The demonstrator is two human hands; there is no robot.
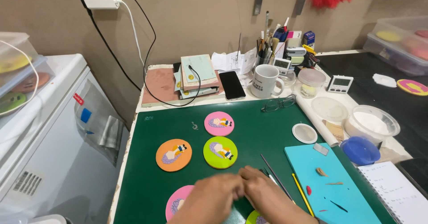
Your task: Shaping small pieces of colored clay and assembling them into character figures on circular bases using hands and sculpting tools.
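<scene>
Seen from above, a person's left hand [209, 198] and right hand [263, 193] meet fingertip to fingertip low over a dark green cutting mat [147, 179] on the counter. Both hands are curled, fingers pinched together; what they hold, if anything, cannot be told. Just beneath the left hand lies a round pink clay disc with a small figure on it [177, 202]. An orange disc [173, 155], a lime green disc [220, 152] and another pink disc [219, 123] lie beyond. A turquoise board [330, 193] lies to the right.

Left hand [213, 198] and right hand [263, 193] blur together, fingertips pressed, hiding whatever sits between them. Pink disc [178, 201] half-covered; yellow-green disc [255, 218] slips off the bottom edge.
</scene>
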